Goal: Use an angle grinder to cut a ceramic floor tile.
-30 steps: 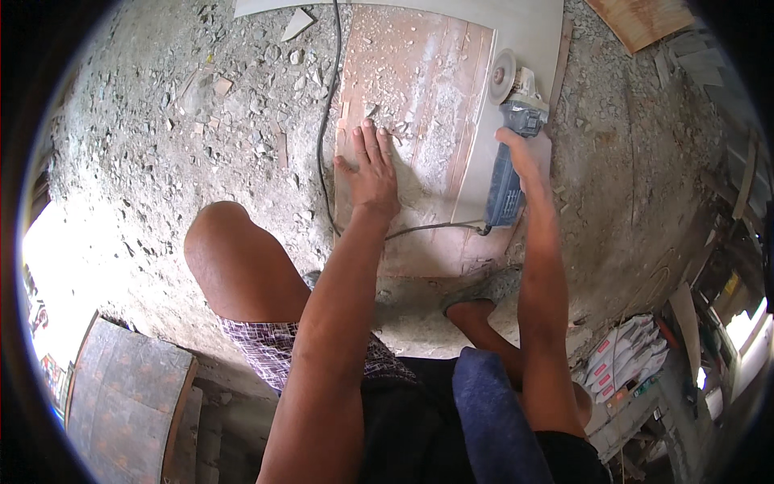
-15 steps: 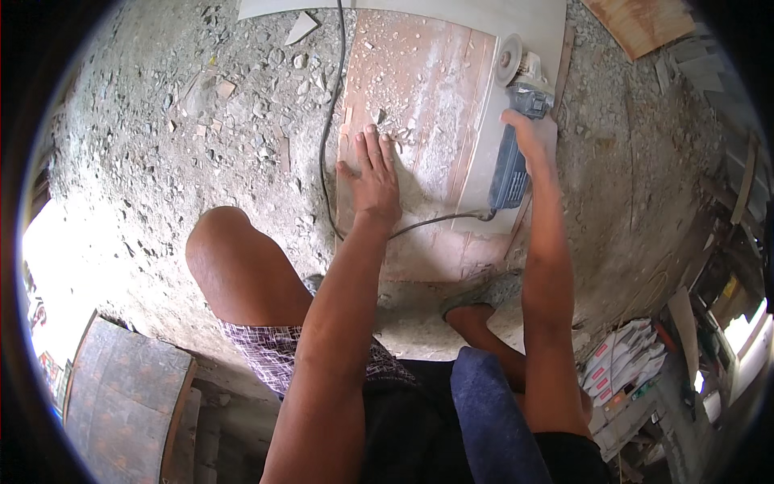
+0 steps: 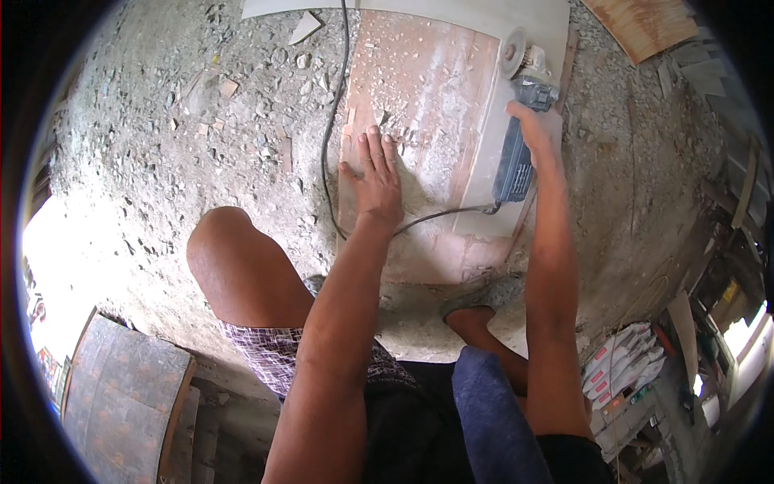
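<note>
My right hand (image 3: pixel 538 139) is wrapped round the body of a blue angle grinder (image 3: pixel 513 165). The grinder's disc (image 3: pixel 513 53) points away from me, over a white sheet (image 3: pixel 481 173) that lies on a reddish board (image 3: pixel 419 89). My left hand (image 3: pixel 376 177) rests flat on the left part of this board, fingers stretched and a little apart, holding nothing. A black power cord (image 3: pixel 326 153) leaves the grinder's near end, passes by my left wrist and runs away along the board's left edge. White dust and chips lie on the board.
Rough ground (image 3: pixel 218 129) strewn with stones and broken bits spreads to the left. A plywood piece (image 3: pixel 641 28) lies at the far right. Stacked white packages (image 3: pixel 617 367) stand near right, and a dark worn panel (image 3: pixel 121 395) near left. My knee (image 3: pixel 230 250) juts out left of the board.
My right hand and the grinder have shifted very slightly to the right in the picture. My left hand stays flat on the board.
</note>
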`<move>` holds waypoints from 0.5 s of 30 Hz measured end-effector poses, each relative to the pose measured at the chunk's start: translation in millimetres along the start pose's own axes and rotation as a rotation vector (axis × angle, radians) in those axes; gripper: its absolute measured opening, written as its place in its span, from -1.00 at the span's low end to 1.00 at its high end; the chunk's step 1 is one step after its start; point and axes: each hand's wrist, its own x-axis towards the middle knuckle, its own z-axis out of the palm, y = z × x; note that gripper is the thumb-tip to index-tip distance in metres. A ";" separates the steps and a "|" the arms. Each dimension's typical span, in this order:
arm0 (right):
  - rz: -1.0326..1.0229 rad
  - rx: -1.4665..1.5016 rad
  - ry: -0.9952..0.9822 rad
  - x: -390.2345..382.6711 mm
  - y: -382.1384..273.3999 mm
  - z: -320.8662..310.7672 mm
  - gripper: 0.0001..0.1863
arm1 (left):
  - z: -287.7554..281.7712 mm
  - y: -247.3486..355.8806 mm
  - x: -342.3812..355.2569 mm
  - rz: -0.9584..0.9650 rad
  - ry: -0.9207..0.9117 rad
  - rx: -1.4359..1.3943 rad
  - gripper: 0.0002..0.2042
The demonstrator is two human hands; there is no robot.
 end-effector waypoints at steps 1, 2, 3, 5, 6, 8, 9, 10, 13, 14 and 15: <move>-0.006 0.000 -0.016 -2.7 0.4 -0.6 -0.57 | 0.1 -0.8 0.6 -0.006 -0.012 0.013 0.03; -0.007 -0.001 -0.017 -5.1 1.4 -1.5 -0.57 | 1.3 -1.6 0.9 -0.007 -0.012 0.013 0.03; -0.006 0.007 -0.032 -7.6 3.2 -1.9 -0.55 | 3.1 -2.6 0.9 -0.010 0.000 0.019 0.03; -0.006 0.008 -0.039 -8.7 8.5 -4.9 -0.54 | -6.0 -0.7 0.0 -0.006 0.015 0.018 0.03; -0.004 -0.009 -0.023 -8.8 11.0 -5.6 -0.53 | -10.8 0.7 -0.5 0.002 -0.048 0.011 -0.12; -0.006 -0.024 -0.009 -8.9 10.9 -4.7 -0.53 | -17.3 0.0 -1.8 0.007 -0.109 0.007 -0.28; -0.003 -0.027 0.003 -7.8 10.4 -3.8 -0.52 | -17.4 -0.2 -1.8 0.004 -0.111 0.012 -0.28; 0.000 -0.031 0.012 -7.2 8.7 -2.2 -0.51 | -17.4 -1.4 -2.0 0.000 -0.114 0.017 -0.27; 0.016 -0.021 0.009 -2.1 1.6 -0.7 -0.50 | 1.0 -1.0 -1.3 -0.007 0.015 0.025 0.02; 0.015 -0.020 0.006 0.2 -1.1 0.3 -0.50 | 7.5 -0.7 -0.2 -0.010 0.014 0.026 0.02; 0.031 -0.033 0.003 2.7 -4.1 1.2 -0.50 | 13.7 -0.5 1.4 -0.019 0.051 0.024 0.00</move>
